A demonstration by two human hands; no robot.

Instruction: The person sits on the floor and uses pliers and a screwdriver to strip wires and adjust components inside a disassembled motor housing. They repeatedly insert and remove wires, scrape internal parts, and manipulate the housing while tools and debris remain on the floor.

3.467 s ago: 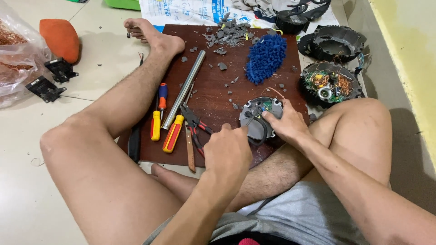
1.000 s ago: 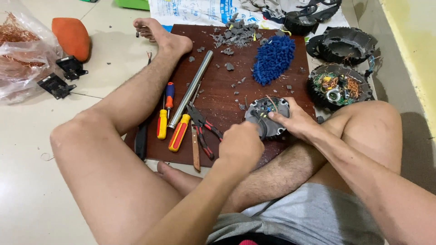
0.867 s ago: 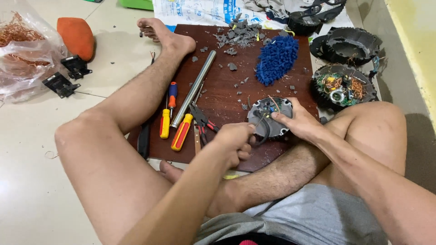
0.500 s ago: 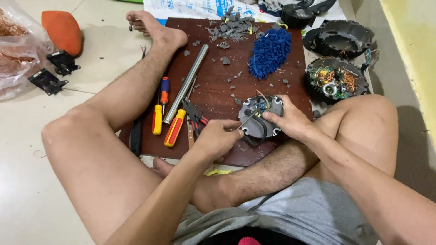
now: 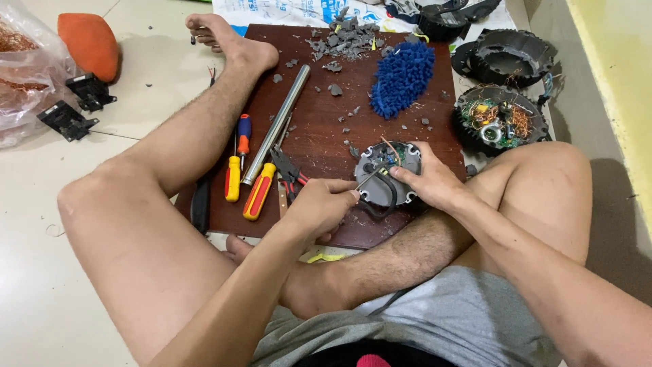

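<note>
A round grey motor part with wires inside lies on the dark brown wooden board. My right hand grips its right edge and holds it down. My left hand is closed around a thin metal tool whose tip pokes into the part. Just left of my left hand lie red-handled pliers and two screwdrivers with yellow and orange handles.
A metal rod, a blue fuzzy cloth and grey debris lie on the board. Black round housings sit at right by the yellow wall. An orange pad and plastic bag lie at left. My bare legs flank the board.
My left hand moved from the tools toward the grey part and now pokes the thin tool into it. The right hand stayed on the part.
</note>
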